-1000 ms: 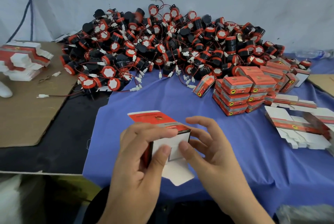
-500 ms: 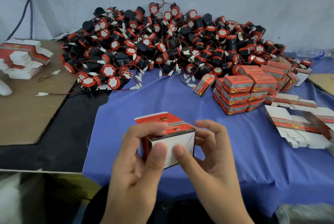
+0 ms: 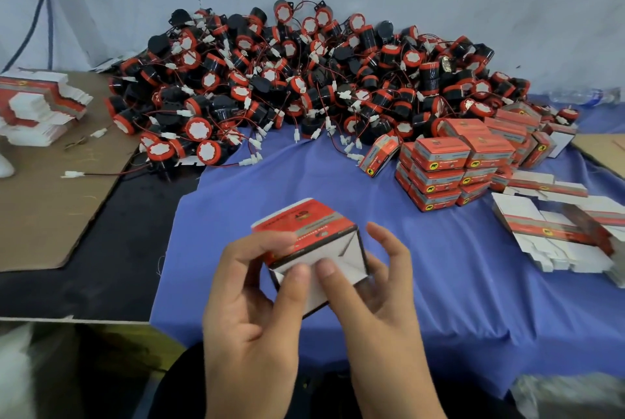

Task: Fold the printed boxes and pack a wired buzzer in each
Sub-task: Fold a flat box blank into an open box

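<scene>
A red printed box (image 3: pixel 306 227) is held above the blue cloth, its white end flaps turned toward me. My left hand (image 3: pixel 252 310) grips it, fingers curled over the red top and thumb on the flap. My right hand (image 3: pixel 372 297) presses its thumb on the same white flap, with its fingers curled round the box's right side. A big heap of black-and-red wired buzzers (image 3: pixel 304 80) lies at the back. Folded, closed boxes (image 3: pixel 449 161) are stacked at the right.
Flat unfolded box blanks (image 3: pixel 558 232) lie at the right on the blue cloth (image 3: pixel 439 283). Another pile of blanks (image 3: pixel 37 104) sits on brown cardboard (image 3: pixel 44 202) at the left. A loose wire with a white plug (image 3: pixel 72 174) lies beside it.
The hanging white flap has been folded in against the box end. Both thumbs moved onto it, and the box tilted and rose a little.
</scene>
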The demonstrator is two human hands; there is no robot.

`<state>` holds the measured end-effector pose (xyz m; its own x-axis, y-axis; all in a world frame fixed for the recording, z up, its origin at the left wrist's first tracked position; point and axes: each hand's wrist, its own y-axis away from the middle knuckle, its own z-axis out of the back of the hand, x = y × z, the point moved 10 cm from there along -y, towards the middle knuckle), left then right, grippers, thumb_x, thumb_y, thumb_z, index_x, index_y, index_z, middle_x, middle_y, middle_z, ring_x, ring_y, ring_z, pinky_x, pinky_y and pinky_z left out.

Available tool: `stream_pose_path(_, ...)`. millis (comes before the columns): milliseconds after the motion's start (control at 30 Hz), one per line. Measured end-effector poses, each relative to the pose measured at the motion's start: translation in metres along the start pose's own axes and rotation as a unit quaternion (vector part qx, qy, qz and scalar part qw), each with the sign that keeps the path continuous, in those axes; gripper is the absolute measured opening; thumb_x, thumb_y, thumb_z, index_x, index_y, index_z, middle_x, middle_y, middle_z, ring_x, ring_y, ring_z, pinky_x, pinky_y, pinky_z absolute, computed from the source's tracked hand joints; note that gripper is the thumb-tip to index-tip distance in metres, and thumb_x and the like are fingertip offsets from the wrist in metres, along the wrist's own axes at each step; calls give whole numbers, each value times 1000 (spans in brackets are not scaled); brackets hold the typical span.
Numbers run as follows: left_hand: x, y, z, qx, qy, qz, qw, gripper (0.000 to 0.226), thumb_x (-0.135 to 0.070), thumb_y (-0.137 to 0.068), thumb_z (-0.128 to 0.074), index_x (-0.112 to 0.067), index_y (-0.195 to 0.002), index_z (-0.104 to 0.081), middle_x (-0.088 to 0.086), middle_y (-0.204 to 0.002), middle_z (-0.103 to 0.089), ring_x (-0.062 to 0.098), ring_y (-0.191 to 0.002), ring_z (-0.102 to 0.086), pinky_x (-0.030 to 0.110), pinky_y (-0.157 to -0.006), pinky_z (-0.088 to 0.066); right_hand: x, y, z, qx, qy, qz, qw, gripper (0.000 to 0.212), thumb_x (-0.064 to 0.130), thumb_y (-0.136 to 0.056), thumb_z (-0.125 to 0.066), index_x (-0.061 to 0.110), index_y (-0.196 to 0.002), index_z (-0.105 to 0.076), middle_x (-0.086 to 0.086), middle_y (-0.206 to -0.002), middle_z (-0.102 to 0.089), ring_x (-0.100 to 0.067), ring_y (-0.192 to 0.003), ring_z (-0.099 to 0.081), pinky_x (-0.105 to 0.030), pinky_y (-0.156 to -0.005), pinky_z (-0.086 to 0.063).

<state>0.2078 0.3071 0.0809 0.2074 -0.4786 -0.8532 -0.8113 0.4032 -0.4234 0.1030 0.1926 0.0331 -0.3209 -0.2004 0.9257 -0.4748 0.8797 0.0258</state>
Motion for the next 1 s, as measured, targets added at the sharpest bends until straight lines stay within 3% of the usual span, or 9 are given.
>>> stream_pose_path(167, 8, 6, -8, 14, -51, 53, 997, 28, -21, -91, -61, -43, -107, -68, -15, -108, -67, 3, -99, -69, 14, -72, -56, -2, 5, -22, 106, -169, -51, 978, 80, 15, -60, -80, 35, -133, -56, -21, -101, -75, -28, -92, -71, -31, -77, -59)
stream_pose_path(333, 30, 10, -12, 101, -83, 165, 978, 27, -60, -90, -54, -55, -115, -62, -23, -116, -69, -1, -103, -69, 9, -75, -53, 11, 2, -17, 146, -113, -1, 983, 87, 13, -66, -84, 57, -135, -52, -21, -96, -75, -28, -84, -72, -32, -67, -59)
stream_pose_path(433, 45, 4, -11, 176, -85, 226, 954, 62, -84, -60, -68, -66, -118, -55, -21, -110, -68, 4, -104, -69, 20, -82, -57, 18, 4, -20, 222, 71, 56, 971, 92, 21, -81, -82, 64, -145, -31, -8, -99, -78, -23, -83, -75, -27, -71, -59)
stream_pose_path(533, 43, -14, -5, 193, -183, 179, 947, 64, -74, -58, -82, -52, -115, -61, -17, -111, -69, 4, -105, -67, 26, -86, -58, 19, 8, -35, 272, 375, 165, 871, 96, 27, -87, -77, 67, -149, -15, 26, -107, -69, -3, -90, -71, -23, -73, -58)
stream_pose_path(633, 45, -31, 2, 179, -166, 174, 954, 55, -58, -61, -92, -44, -108, -67, -11, -107, -72, 11, -100, -70, 27, -82, -59, 42, 1, -38, 178, 515, 336, 769, 100, 47, -76, -76, 52, -157, -17, 45, -136, -41, 14, -125, -42, -24, -97, -41)
stream_pose_path(700, 50, -43, 9, 159, -94, 181, 966, 57, -46, -60, -92, -45, -111, -66, -10, -112, -73, 12, -103, -71, 18, -79, -57, 58, -15, -17, 65, 444, 347, 824, 100, 57, -71, -79, 46, -155, -26, 31, -152, -36, 0, -144, -33, -30, -110, -34)
stream_pose_path(800, 66, -54, 9, 159, -26, 180, 970, 60, -32, -67, -91, -44, -118, -61, -14, -123, -69, 8, -113, -68, 15, -83, -55, 34, -54, 4, 65, 177, 190, 963, 68, 34, -82, -86, 37, -140, -52, 13, -133, -65, -10, -125, -61, -34, -99, -54)
stream_pose_path(867, 90, -59, 11, 164, -81, 173, 968, 53, -35, -75, -88, -42, -120, -61, -19, -131, -65, 2, -125, -60, 22, -95, -54, 21, -70, -2, 78, 224, 204, 950, 40, 17, -89, -79, 32, -124, -66, 10, -118, -73, -12, -109, -70, -24, -88, -56)
stream_pose_path(1000, 140, -64, 25, 150, -330, 127, 923, 40, -27, -89, -78, -39, -122, -60, -21, -125, -58, -3, -115, -56, 25, -101, -48, -39, -97, 14, 48, 295, 129, 945, 35, 7, -90, -76, 38, -104, -68, 22, -103, -74, -3, -99, -70, -15, -80, -53)
